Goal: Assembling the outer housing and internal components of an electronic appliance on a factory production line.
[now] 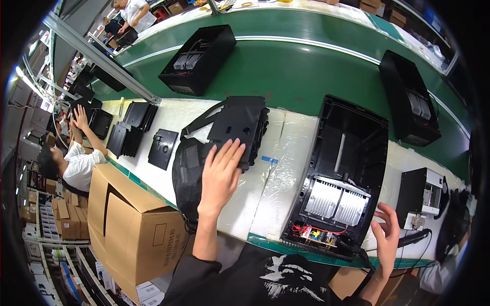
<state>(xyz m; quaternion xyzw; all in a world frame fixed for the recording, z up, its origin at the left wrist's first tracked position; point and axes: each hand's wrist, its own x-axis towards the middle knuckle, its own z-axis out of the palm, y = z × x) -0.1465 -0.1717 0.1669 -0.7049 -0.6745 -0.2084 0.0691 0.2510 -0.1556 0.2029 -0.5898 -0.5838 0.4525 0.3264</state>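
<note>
My left hand (pixel 220 173) lies with its fingers stretched out on the near end of a stack of black plastic panels (pixel 237 122). Under and beside that stack is a black mesh bag (pixel 188 171) with a strap. In front of me on the right stands an open black case (pixel 352 137), its long side running away from me. Inside it are silver finned heat sinks (pixel 337 202) and, at the near end, a circuit board (pixel 319 234) with red wires. My right hand (pixel 386 234) is beside the case's near right edge, fingers curved and apart, holding nothing visible.
A green conveyor (pixel 296 71) behind the bench carries more black cases (pixel 199 61). Single and stacked panels (pixel 163 148) lie to the left, above a large cardboard box (pixel 138 219). A black-and-white device (pixel 421 191) and a black corded tool (pixel 414 238) are right. A co-worker (pixel 76 158) works far left.
</note>
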